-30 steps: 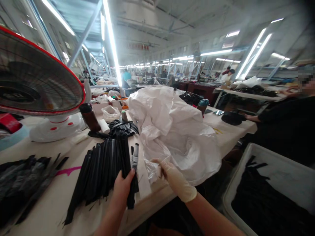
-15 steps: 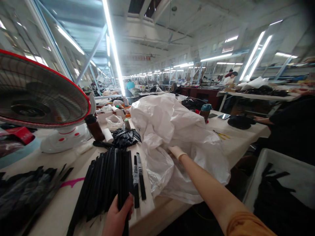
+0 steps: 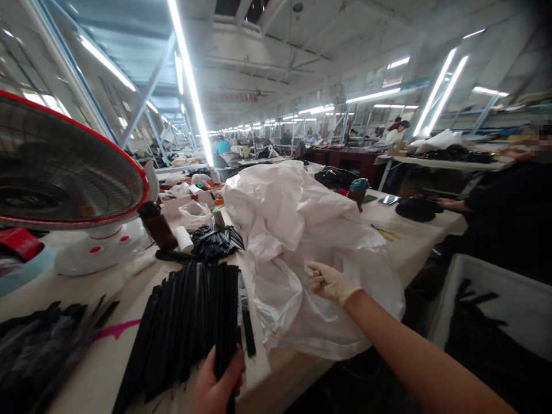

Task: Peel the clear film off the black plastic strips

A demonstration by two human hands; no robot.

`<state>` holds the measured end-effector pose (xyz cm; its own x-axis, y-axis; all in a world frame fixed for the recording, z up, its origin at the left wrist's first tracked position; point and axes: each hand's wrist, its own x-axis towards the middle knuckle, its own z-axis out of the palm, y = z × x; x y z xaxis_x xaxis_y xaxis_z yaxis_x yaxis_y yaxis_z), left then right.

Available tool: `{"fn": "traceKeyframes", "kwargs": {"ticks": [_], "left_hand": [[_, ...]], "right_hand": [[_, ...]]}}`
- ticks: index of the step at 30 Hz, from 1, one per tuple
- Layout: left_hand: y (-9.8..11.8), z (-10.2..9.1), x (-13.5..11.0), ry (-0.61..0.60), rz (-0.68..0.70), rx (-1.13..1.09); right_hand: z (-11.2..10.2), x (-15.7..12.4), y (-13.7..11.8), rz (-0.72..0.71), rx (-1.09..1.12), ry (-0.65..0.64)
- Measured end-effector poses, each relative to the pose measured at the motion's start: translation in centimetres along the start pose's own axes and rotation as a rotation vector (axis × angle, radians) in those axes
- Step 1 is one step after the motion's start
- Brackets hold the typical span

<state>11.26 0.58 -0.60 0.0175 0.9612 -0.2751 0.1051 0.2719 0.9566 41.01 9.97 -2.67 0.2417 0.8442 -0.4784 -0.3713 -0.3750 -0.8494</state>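
Observation:
My left hand [image 3: 221,376] is closed round the lower end of a black strip [image 3: 227,322], at the right edge of a row of long black strips [image 3: 181,328] on the table. My right hand [image 3: 330,280], in a pale glove, has its fingers bent together in a pinch over a large crumpled white plastic bag [image 3: 280,207]. A small pale bit shows at its fingertips, too small to name. Close by the left hand, a separate dark strip [image 3: 249,333] lies on the tabletop.
A red-rimmed fan [image 3: 69,167] stands at the left beside a dark bottle [image 3: 157,224]. More black strips [image 3: 38,339] lie front left. Yellow-handled pliers [image 3: 386,232] lie right of the bag. A white bin [image 3: 513,305] with black pieces and a person in black [image 3: 513,213] are at the right.
My right hand has drawn back from the bag's folds, with its fingers now visible and pinched. My left hand still holds the strip, now shifted slightly right over the loose strips.

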Motion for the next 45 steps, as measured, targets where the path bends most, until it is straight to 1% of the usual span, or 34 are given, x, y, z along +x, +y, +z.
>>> {"fn": "traceKeyframes", "kwargs": {"ticks": [2, 3, 5, 7, 8, 10, 12, 16, 18, 21, 23, 25, 28, 31, 33, 37, 40, 42, 45], "left_hand": [[0.9, 1.7, 0.1, -0.076, -0.007, -0.038], [1.4, 2.6, 0.1, -0.125, -0.01, -0.049], [2.0, 4.2, 0.1, -0.221, -0.017, -0.07], [2.1, 5.2, 0.1, -0.284, -0.028, -0.087], [2.0, 5.4, 0.1, -0.292, -0.026, -0.093], [1.8, 5.4, 0.0, -0.264, -0.002, -0.099], [1.6, 4.9, -0.1, -0.222, 0.03, -0.102], [1.7, 3.1, -0.5, -0.183, 0.039, -0.094], [1.6, 2.1, -1.0, -0.204, 0.022, -0.081], [0.9, 0.8, -2.0, -0.252, -0.002, -0.057], [0.3, 0.0, -2.7, -0.269, -0.022, -0.063], [-0.2, -0.7, -3.2, -0.283, -0.055, -0.096], [-0.5, -1.6, -3.8, -0.286, -0.092, -0.16], [-0.5, -2.4, -4.3, -0.273, -0.136, -0.224], [-0.6, -2.9, -4.8, -0.295, -0.164, -0.258], [-1.1, -3.2, -5.4, -0.389, -0.174, -0.265], [-1.4, -3.1, -5.3, -0.455, -0.213, -0.258], [-1.4, -2.9, -5.1, -0.447, -0.223, -0.264], [-1.2, -2.6, -5.0, -0.392, -0.223, -0.271]], "right_hand": [[-0.3, -3.8, 1.7, 0.039, 0.056, -0.042], [0.1, -5.5, 2.7, 0.054, 0.076, -0.063], [1.3, -8.5, 4.7, 0.068, 0.108, -0.124], [3.0, -10.5, 6.3, 0.013, 0.12, -0.197], [3.7, -11.2, 6.9, -0.036, 0.109, -0.224], [4.9, -12.0, 7.6, -0.133, 0.049, -0.246], [5.6, -12.3, 7.9, -0.188, -0.033, -0.272], [6.0, -12.0, 8.0, -0.214, -0.185, -0.41], [6.0, -11.6, 8.1, -0.223, -0.195, -0.38], [6.1, -10.8, 8.3, -0.219, -0.053, -0.252], [6.3, -10.5, 8.0, -0.206, 0.098, -0.223], [6.6, -10.7, 7.6, -0.168, 0.229, -0.247], [6.9, -11.2, 6.8, -0.1, 0.318, -0.328], [7.3, -11.2, 6.2, -0.137, 0.371, -0.346], [7.5, -10.9, 5.9, -0.167, 0.418, -0.3], [8.1, -10.0, 5.7, -0.152, 0.518, -0.2], [8.3, -9.7, 5.6, -0.147, 0.537, -0.177], [8.4, -9.7, 5.4, -0.169, 0.522, -0.175], [8.4, -9.9, 5.1, -0.223, 0.479, -0.156]]}}
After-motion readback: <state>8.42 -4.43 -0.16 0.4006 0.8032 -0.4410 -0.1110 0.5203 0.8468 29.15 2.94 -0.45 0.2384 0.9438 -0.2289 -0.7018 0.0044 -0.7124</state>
